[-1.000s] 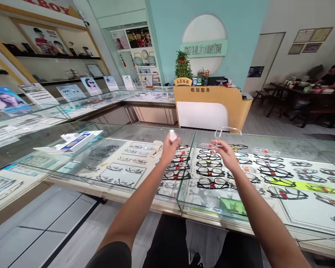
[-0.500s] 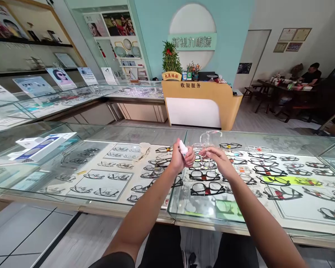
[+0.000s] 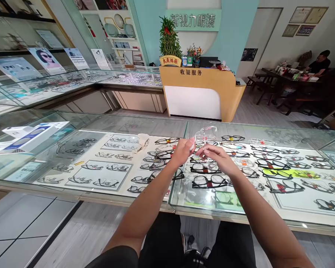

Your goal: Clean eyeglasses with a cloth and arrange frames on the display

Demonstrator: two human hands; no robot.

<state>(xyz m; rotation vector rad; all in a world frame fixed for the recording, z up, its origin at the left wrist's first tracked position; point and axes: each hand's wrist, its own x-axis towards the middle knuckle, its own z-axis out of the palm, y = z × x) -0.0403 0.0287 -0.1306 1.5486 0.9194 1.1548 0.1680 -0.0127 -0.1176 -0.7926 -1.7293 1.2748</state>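
Observation:
My left hand (image 3: 184, 150) is closed on a small white bottle (image 3: 192, 146), mostly covered by the fingers. Just right of it, my right hand (image 3: 215, 156) pinches a clear-framed pair of glasses (image 3: 205, 137), whose transparent frame stands up between the hands. The bottle end is close to the glasses; whether they touch cannot be made out. Both hands are above a glass display case (image 3: 181, 208). Under its top lie rows of glasses, among them a black pair (image 3: 209, 181) below my right hand.
A white and blue box (image 3: 35, 137) rests on the case at the left. Near my left hand lies a crumpled beige cloth (image 3: 143, 143). Beyond the case stands a wooden counter (image 3: 202, 78) with a plant (image 3: 169, 39). A person (image 3: 319, 65) sits at a table far right.
My left hand has turned and come closer to my right hand, so less of the bottle shows. The view has tilted downward a little.

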